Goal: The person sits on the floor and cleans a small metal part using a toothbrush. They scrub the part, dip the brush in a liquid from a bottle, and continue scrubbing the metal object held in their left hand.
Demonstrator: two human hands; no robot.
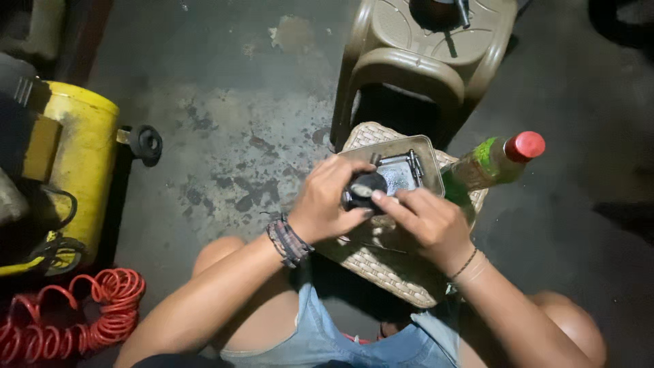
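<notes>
1. Hands are seen from above, met over a small metal tray (432, 151) that is set on a woven stool (395, 272) between the person's knees.
2. A small dark round part (364, 189) is gripped by the left hand (325, 201); its fingers are curled around the part from the left side.
3. The same part is touched by the right hand (426, 221), with the thumb and fingers (385, 202) pinched against its right edge, so both hands are closed on it.
4. The part is held just above the tray, near the tray's left half.
5. A grey metal piece (402, 170) is seen lying in the tray, just behind the hands; its exact kind cannot be told.
6. A bottle (487, 167) with a red cap and green label is seen tilted just beside the tray, to the right.
7. A tan plastic stool (415, 61) is placed on the floor (225, 116) behind the woven stool.
8. A yellow tank (78, 170) is seen at the left edge, with a coiled red hose (82, 317) lying on the floor below it.
9. Braided bands (287, 240) are worn on the left wrist.
</notes>
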